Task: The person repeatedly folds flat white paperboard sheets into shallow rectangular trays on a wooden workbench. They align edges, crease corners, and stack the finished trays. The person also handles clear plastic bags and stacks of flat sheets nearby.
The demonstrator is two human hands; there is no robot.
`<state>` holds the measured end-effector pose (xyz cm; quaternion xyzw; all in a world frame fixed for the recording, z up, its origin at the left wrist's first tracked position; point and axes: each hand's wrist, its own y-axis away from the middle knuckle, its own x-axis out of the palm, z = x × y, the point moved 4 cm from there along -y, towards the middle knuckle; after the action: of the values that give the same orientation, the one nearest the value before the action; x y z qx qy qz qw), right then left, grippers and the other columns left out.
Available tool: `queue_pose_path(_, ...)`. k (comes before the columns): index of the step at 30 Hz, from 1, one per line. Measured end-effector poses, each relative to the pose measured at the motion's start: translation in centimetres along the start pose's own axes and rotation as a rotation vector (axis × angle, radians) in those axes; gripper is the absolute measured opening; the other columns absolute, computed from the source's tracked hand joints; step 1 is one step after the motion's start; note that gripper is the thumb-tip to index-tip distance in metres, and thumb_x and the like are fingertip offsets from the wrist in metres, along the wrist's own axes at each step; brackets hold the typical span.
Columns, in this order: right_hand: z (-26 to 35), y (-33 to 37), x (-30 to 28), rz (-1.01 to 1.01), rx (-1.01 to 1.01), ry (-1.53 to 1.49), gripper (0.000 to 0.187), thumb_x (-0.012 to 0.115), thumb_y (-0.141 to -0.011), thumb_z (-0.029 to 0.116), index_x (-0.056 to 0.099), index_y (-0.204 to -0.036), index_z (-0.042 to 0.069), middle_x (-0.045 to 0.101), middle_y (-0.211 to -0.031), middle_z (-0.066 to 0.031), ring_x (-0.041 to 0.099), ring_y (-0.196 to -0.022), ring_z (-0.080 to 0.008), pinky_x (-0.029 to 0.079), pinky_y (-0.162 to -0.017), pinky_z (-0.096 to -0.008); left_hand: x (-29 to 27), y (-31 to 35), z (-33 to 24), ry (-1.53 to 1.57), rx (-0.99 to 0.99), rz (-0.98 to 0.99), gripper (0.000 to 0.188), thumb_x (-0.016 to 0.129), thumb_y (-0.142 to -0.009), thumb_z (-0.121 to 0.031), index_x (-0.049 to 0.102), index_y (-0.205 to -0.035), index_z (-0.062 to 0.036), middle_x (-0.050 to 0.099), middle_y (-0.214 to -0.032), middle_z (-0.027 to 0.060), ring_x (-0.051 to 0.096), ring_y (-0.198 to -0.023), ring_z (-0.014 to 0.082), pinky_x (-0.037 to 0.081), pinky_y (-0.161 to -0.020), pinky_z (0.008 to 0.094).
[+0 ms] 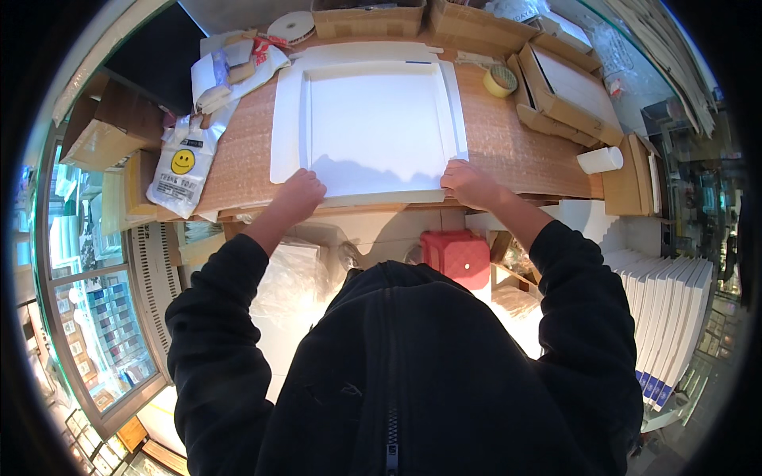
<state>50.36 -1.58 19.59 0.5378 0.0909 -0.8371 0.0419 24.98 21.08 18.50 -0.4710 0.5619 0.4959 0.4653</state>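
A person's left hand [302, 195] and right hand [467, 184], fingers curled closed, grip the near corners of a shallow white tray [373, 119] at the front edge of a wooden bench [512, 141]. Open wood flanks the tray, wider on its right. A plastic bag [183, 163] lies left of the tray, a tape roll [500, 81] near its far right corner, a cardboard box [369, 22] beyond it; a red stool [456, 262] stands below its near right corner.

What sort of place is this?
Likely a packing area, perhaps in a shop: a shallow white box, a tape roll and cardboard boxes sit on the wooden table.
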Motion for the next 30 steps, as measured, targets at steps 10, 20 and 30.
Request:
queue_pose_path(10,5.0,-2.5,1.4,-0.218,0.037,-0.006,0.013,0.062,-0.076,0.013,0.059,-0.087,0.008,0.057,-0.089,-0.0081,0.053,-0.093,-0.0270,0.042,-0.081,-0.0409,-1.8,-4.1,-5.4,0.094,-0.098,0.196,0.017,0.057,-0.086,-0.024,0.066,-0.079,-0.0114,0.067,-0.079,0.0086,0.063,-0.082,0.0277,0.042,-0.076,0.0414)
queue_pose_path(20,5.3,-3.3,5.2,-0.145,0.138,-0.171,0.007,0.063,-0.078,0.013,0.063,-0.084,0.010,0.057,-0.087,-0.0047,0.054,-0.090,-0.0246,0.043,-0.078,-0.0368,-1.3,-3.8,-7.6,0.134,0.305,-0.131,0.017,0.064,-0.078,-0.021,0.056,-0.088,-0.0087,0.057,-0.106,0.0041,0.053,-0.096,0.0218,0.042,-0.080,0.0365)
queue_pose_path(30,6.0,-3.9,5.4,-0.050,0.142,-0.155,0.005,0.063,-0.079,0.014,0.064,-0.084,0.012,0.058,-0.087,-0.0035,0.054,-0.090,-0.0241,0.043,-0.079,-0.0370,0.0,-5.4,-7.2,0.049,0.361,0.073,0.005,0.061,-0.077,-0.016,0.057,-0.079,-0.0138,0.054,-0.089,0.0030,0.053,-0.092,0.0195,0.041,-0.077,0.0327)
